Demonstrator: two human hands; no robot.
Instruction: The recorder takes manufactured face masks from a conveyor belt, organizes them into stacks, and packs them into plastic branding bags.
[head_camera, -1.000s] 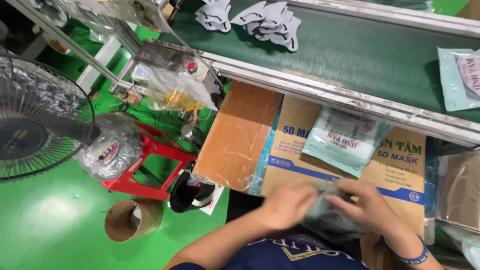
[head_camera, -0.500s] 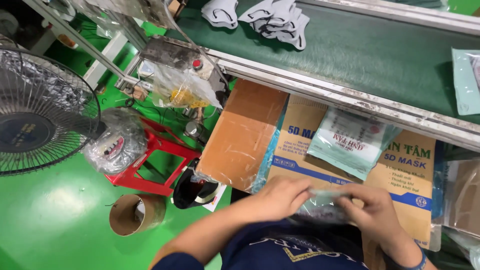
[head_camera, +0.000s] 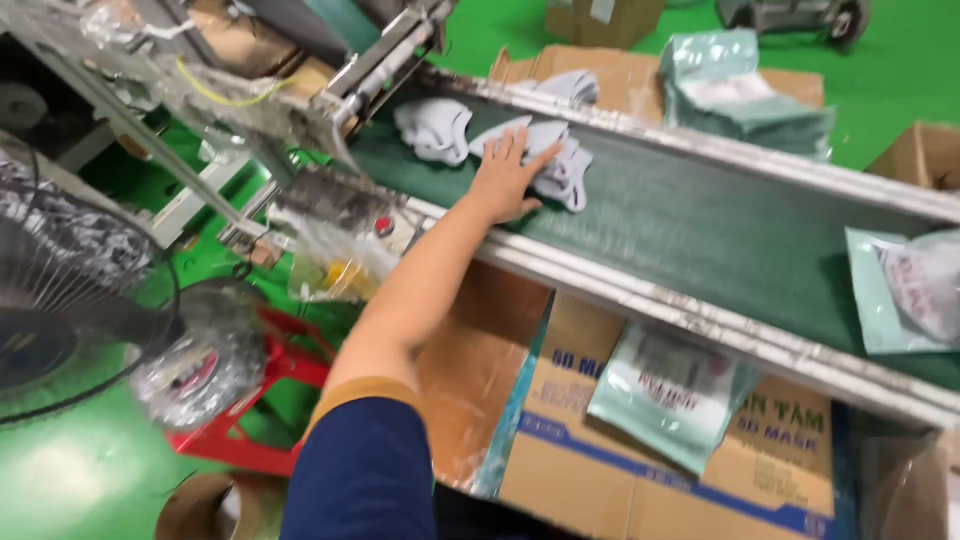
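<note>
As a dark green conveyor belt (head_camera: 720, 225) runs slantwise across the view, a person's left hand (head_camera: 510, 178) stretches out over it, fingers spread flat, palm down, pressing on a small heap of grey face masks (head_camera: 560, 165) that lies near the belt's far edge. The hand is open and lies on the masks rather than closing round them. A second grey mask (head_camera: 433, 130) sits just beside the heap, nearer the metal frame (head_camera: 380, 60) at the belt's upper end. The arm wears a dark blue sleeve (head_camera: 365, 470) with a tan cuff. The right hand is out of sight.

Further along the belt, at the right edge of the view, lies a pale green packet (head_camera: 905, 290). Below the belt's metal rail (head_camera: 700, 310) stands an open cardboard box (head_camera: 640, 450) with blue printing, and another pale green packet (head_camera: 670, 395) rests on its flap. Beyond the belt, a stack of the same packets (head_camera: 745, 85) lies on a brown carton on the green floor (head_camera: 890, 60). To the left stand a wire-caged fan (head_camera: 70, 320), a red stool (head_camera: 265, 400) and a roll wrapped in clear plastic (head_camera: 195, 375)
</note>
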